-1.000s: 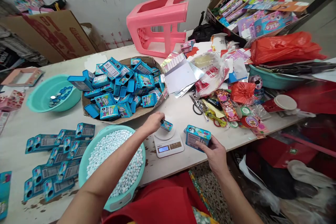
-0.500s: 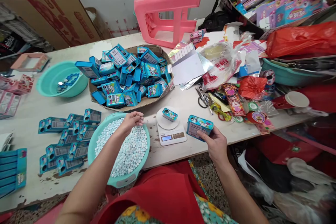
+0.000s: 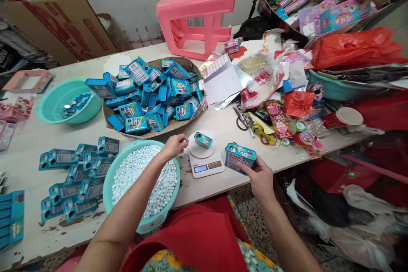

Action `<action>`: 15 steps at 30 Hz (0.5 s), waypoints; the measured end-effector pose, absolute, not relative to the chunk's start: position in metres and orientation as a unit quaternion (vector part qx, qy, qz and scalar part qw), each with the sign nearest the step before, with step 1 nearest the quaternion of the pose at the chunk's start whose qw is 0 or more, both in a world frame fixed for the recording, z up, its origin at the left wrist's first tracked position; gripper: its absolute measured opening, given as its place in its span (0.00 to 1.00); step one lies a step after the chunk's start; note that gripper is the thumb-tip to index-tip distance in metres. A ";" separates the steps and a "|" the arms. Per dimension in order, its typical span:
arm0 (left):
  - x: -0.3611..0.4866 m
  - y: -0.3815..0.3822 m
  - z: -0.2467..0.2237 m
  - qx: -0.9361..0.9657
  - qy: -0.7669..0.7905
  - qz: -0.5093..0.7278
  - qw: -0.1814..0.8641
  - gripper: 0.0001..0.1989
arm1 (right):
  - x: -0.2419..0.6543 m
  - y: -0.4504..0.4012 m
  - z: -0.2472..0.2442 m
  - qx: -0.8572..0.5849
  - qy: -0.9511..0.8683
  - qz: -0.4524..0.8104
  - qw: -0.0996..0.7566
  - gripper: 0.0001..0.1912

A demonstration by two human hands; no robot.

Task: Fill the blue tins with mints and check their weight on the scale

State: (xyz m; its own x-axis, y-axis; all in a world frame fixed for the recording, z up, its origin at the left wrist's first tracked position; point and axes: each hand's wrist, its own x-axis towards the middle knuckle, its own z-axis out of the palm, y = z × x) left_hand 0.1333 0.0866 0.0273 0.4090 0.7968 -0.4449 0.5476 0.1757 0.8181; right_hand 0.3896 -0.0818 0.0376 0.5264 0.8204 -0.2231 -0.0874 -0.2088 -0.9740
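**Blue tin on the scale**

Weighing seems in hand. Blue tin (image 3: pixel 203 140) on scale (image 3: pixel 208 168); left hand (image 3: pixel 173 146) near, fingers bent, can't tell if pinching anything. Right hand (image 3: pixel 262 178) clamped on second tin (image 3: pixel 235 162). Lifting the first calls for a level grip.

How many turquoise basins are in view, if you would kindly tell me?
3: the left basin; the middle basin, left of the scale; and the right basin, partly covered beneath a red plastic bag. More may be hidden in the clutter.
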 end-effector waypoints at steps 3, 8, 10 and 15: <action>0.141 0.090 0.027 0.620 0.526 0.118 0.570 0.06 | 0.393 -0.085 0.034 -0.665 -0.263 0.404 0.570 0.21; 0.166 0.093 0.028 0.705 0.509 0.119 0.479 0.09 | 0.389 -0.083 0.031 -0.654 -0.262 0.425 0.569 0.19; 0.177 0.091 0.028 0.771 0.490 0.087 0.396 0.10 | 0.385 -0.078 0.031 -0.643 -0.265 0.444 0.565 0.20; 0.185 0.088 0.024 0.840 0.476 0.003 0.259 0.14 | 0.373 -0.057 0.031 -0.620 -0.272 0.471 0.565 0.22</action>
